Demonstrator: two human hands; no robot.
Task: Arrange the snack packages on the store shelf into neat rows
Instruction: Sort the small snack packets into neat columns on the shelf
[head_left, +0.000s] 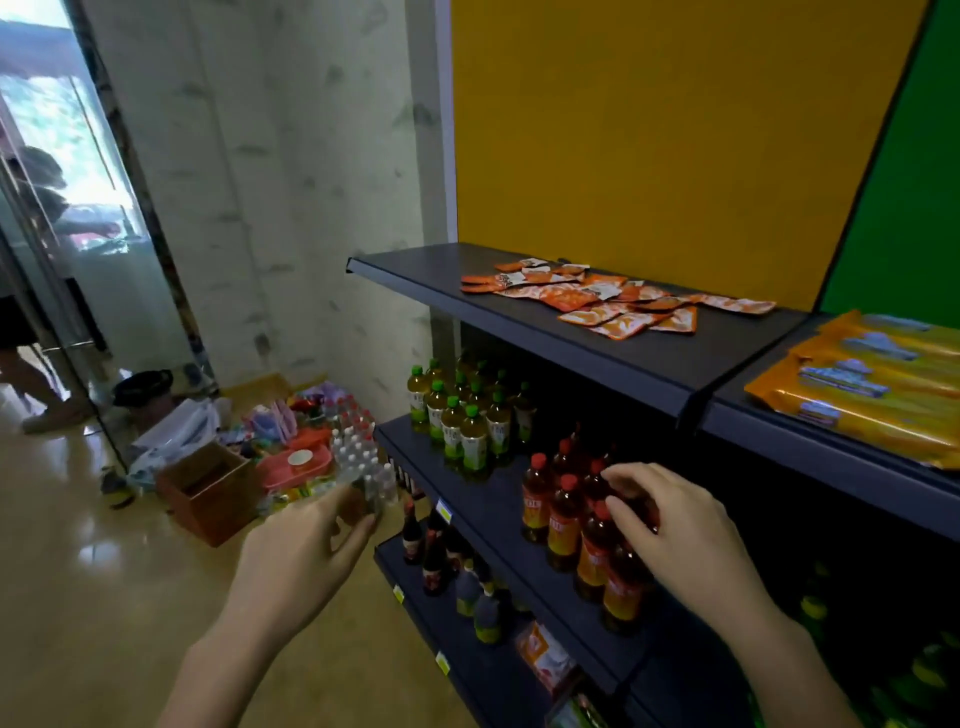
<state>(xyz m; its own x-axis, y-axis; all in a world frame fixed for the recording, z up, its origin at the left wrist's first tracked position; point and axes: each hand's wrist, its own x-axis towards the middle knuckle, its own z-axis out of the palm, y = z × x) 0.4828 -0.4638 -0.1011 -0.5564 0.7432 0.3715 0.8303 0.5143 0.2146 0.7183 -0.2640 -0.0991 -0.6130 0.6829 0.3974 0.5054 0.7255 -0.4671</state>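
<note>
- Left hand (306, 551) and right hand (675, 530) hover empty at 6 o'clock, fingers loosely curled.
- Orange snack packets (613, 301) lie jumbled on the top shelf (519, 338), 1 o'clock.
- Arranging looks unstarted; the next move is probably reaching up to them.

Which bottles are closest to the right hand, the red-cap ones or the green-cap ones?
The red-capped bottles: the right hand is right in front of them, while the green-capped bottles stand farther left along the shelf.
</note>
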